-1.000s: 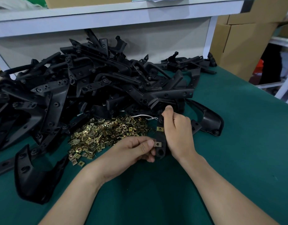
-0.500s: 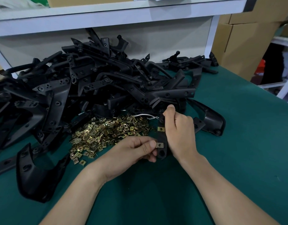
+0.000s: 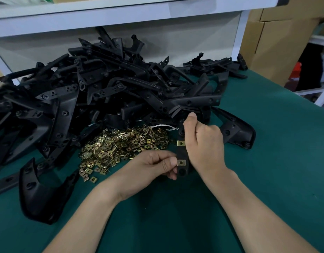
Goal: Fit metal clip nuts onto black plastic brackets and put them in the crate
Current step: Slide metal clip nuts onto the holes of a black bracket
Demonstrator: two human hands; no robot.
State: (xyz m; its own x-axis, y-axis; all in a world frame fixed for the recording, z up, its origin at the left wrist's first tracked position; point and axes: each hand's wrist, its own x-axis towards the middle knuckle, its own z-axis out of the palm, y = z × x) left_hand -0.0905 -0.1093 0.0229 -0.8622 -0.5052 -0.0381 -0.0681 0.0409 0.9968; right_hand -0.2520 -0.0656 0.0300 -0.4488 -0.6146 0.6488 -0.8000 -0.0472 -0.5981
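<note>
Right hand (image 3: 205,143): fingers curled round black bracket (image 3: 182,154). Left hand (image 3: 153,165): thumb and fingers pinching lower clip nut (image 3: 181,162) on bracket. Upper clip nut (image 3: 180,142): seated. Loose nuts (image 3: 121,145): heaped alongside.

A black plastic bracket (image 3: 182,152) is gripped upright in the right hand (image 3: 205,143), thumb pressed on its top end. A brass-coloured clip nut (image 3: 181,163) is pinched against the bracket's lower part by the left hand (image 3: 152,167); a second clip nut (image 3: 180,142) is seated just above. A loose pile of clip nuts (image 3: 121,145) is spread on the green surface (image 3: 267,161), backed by a heap of black brackets (image 3: 102,92).
</note>
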